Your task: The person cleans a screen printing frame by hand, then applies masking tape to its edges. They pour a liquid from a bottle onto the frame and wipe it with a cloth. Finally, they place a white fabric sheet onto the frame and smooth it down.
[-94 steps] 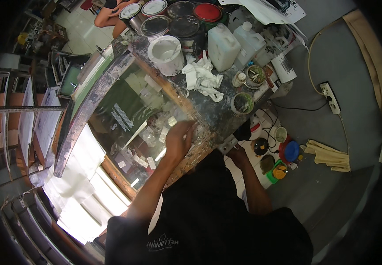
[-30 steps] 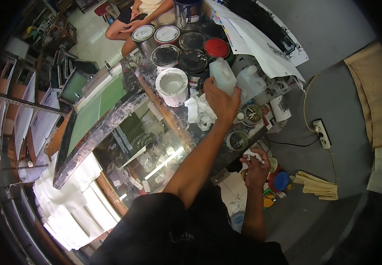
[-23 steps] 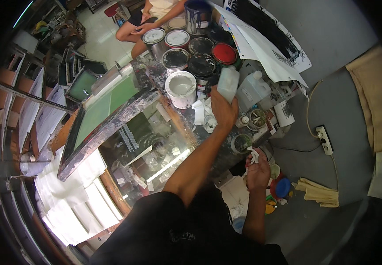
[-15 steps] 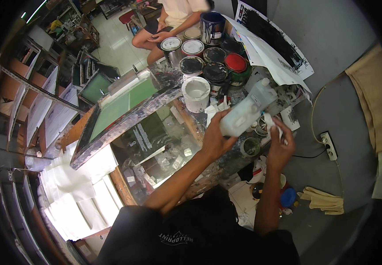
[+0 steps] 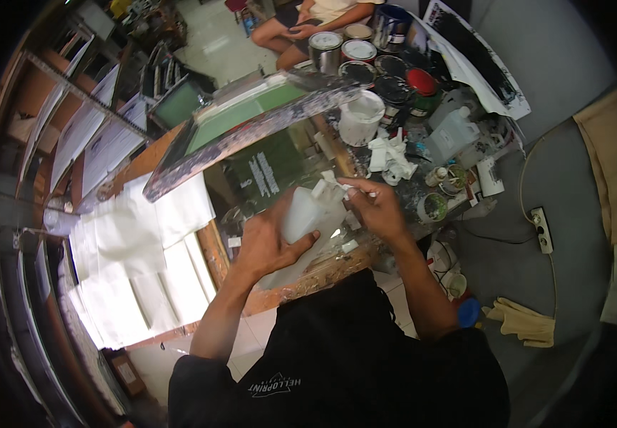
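Observation:
My left hand (image 5: 262, 239) is wrapped round a translucent white plastic bottle (image 5: 304, 216), tilted over the glass tabletop (image 5: 337, 222). Close to the bottle's upper end, my right hand (image 5: 376, 207) pinches a crumpled piece of white cloth or tissue (image 5: 330, 183); I cannot tell if the two touch. Beyond my hands a screen-printing frame (image 5: 251, 132) with green mesh stands tilted up. Under it lies a dark green sheet (image 5: 258, 171) with white print. A wad of white rags (image 5: 392, 157) rests right of the frame.
Several paint cans (image 5: 358, 50) and a white bucket (image 5: 360, 118) crowd the back right. A clear plastic jug (image 5: 453, 134) and a small cup (image 5: 433, 207) stand at the right. White paper sheets (image 5: 137, 250) lie left. A person (image 5: 315, 21) sits beyond the table.
Both hands have moved left from the cluttered right side to over the glass, carrying the bottle and white piece. My view has shifted, and the jug at the right now shows fully.

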`<state>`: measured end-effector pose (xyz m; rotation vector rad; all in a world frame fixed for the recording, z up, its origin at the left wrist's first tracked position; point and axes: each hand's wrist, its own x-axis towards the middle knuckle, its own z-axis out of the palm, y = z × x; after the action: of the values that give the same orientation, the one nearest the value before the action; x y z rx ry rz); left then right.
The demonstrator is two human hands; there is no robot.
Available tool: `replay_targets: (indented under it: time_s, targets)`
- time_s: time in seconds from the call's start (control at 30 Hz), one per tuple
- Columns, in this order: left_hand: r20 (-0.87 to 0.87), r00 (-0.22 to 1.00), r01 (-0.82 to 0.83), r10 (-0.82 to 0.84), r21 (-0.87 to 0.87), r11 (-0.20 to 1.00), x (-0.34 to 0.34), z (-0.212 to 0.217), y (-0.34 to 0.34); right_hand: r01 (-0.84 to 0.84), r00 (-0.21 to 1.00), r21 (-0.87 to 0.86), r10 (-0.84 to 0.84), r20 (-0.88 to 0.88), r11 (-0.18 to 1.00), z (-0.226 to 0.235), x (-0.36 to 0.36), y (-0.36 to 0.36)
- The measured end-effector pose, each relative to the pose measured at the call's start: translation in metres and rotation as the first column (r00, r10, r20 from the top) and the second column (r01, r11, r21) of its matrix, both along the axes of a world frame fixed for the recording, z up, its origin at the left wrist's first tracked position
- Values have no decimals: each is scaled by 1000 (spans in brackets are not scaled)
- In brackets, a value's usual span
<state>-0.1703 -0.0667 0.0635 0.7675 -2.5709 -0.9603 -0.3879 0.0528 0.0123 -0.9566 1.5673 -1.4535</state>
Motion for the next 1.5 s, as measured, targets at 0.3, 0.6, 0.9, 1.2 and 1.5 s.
replay_targets:
  time_s: [0.3, 0.6, 0.9, 1.2, 1.5]
  targets:
    - [488, 868, -121, 88, 36, 992, 69, 47, -15, -292, 789, 104, 179, 587, 951, -52, 96, -46]
    - [848, 521, -209, 93, 21, 978, 89, 50, -31, -451, 498, 2, 250, 830, 892, -93, 161, -83]
    - [835, 527, -379, 161, 61, 923, 91, 55, -38, -483, 508, -10, 289, 811, 876, -111, 168, -99]
    - [814, 537, -424, 221, 34, 905, 90, 37, -40, -530, 519, 5, 320, 793, 848, -121, 158, -109]
    - [754, 592, -497, 286, 62, 865, 93, 27, -39, -508, 432, 122, 130, 892, 853, -113, 140, -117]
